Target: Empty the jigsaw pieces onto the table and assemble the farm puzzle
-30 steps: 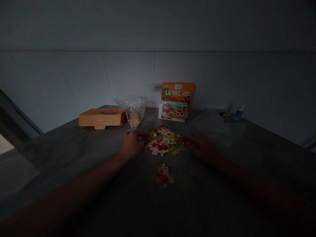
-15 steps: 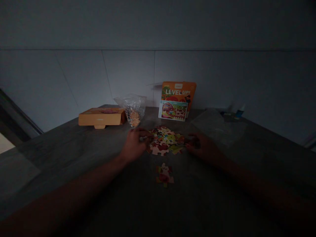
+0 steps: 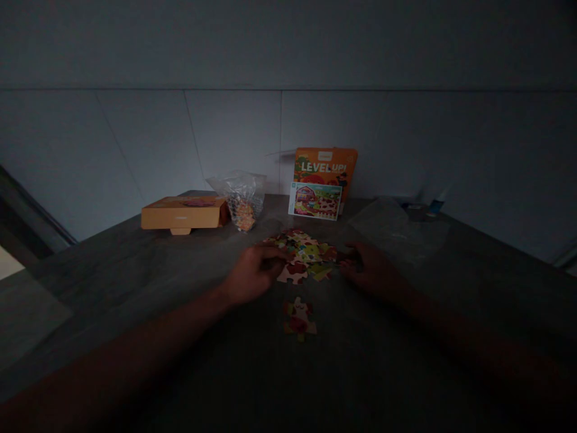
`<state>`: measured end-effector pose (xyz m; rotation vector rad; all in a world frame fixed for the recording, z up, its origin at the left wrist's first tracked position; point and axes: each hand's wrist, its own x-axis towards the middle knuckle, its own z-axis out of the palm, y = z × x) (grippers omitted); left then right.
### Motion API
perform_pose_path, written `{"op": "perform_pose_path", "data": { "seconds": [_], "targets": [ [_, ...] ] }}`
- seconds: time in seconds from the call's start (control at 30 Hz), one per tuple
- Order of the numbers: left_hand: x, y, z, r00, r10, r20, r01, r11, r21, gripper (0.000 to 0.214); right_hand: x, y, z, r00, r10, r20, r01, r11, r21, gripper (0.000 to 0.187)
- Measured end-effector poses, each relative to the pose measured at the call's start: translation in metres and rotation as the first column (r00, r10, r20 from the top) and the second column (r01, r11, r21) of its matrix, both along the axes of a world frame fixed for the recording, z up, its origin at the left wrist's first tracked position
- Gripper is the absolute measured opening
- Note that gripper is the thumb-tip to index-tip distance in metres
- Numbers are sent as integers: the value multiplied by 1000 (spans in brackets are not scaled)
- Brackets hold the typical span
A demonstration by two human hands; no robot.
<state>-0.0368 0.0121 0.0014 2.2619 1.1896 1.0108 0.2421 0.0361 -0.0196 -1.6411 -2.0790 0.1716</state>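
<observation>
The scene is dim. A heap of colourful jigsaw pieces point(image 3: 306, 255) lies on the dark table point(image 3: 135, 282). My left hand point(image 3: 252, 273) rests on the heap's left side, its fingers curled over some pieces; what they hold is hidden. My right hand point(image 3: 372, 270) lies at the heap's right edge, its fingers bent against the pieces. Nearer me, two joined pieces point(image 3: 298, 317) lie apart from the heap.
An orange puzzle box point(image 3: 325, 168) stands against the wall with a picture card point(image 3: 314, 201) leaning on it. A flat orange box point(image 3: 183, 213) and a clear bag of pieces point(image 3: 241, 198) sit at the left. Clear plastic point(image 3: 396, 231) lies at the right.
My left hand has slid right and towards me, onto the heap's left side. My right hand has barely moved.
</observation>
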Motion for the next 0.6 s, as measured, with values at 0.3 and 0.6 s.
{"op": "perform_pose_path", "data": {
  "seconds": [0.3, 0.6],
  "targets": [
    [2, -8, 2, 996, -79, -47, 79, 997, -10, 31, -9, -12, 4, 979, 188, -72, -157, 937, 313, 59],
    [7, -16, 6, 954, -289, -81, 289, 957, -16, 45, -42, -55, 9, 812, 575, 103, -558, 712, 426, 60]
  ]
}}
